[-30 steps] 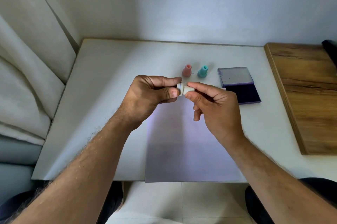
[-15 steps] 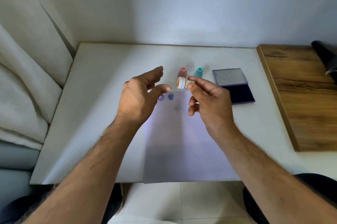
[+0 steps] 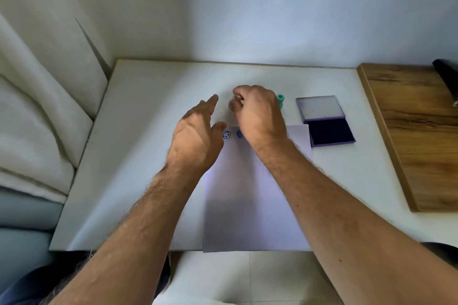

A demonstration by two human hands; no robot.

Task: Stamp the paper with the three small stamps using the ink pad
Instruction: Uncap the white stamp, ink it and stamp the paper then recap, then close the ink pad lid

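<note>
We look down at a white worktop pushed into a corner, with two bare forearms reaching out from the near edge. A sheet of pale paper lies in the middle of the worktop, its lower end just over the near edge. Near the paper's far left corner we see two blue prints side by side: a round smiling face and a solid blob partly hidden by the wrist.

Our right hand is beyond the paper's far edge, its fingers curled downward. Something small and pale shows under the fingertips, probably a stamp, but it is blurred and we cannot tell for sure whether the fingers grip it. Just to the right of that hand stands a green stamp, upright and partly hidden by the knuckles. Our left hand hovers over the paper's far left corner with fingers straight and relaxed, holding nothing.

Toward the right edge of the worktop lies the ink pad, open, its lid folded back and the dark blue pad facing up, just beside the paper's far right corner. A wooden board lies further right.

Judging by the two prints, two of the three stampings look done. A third print seems still to be made.
</note>
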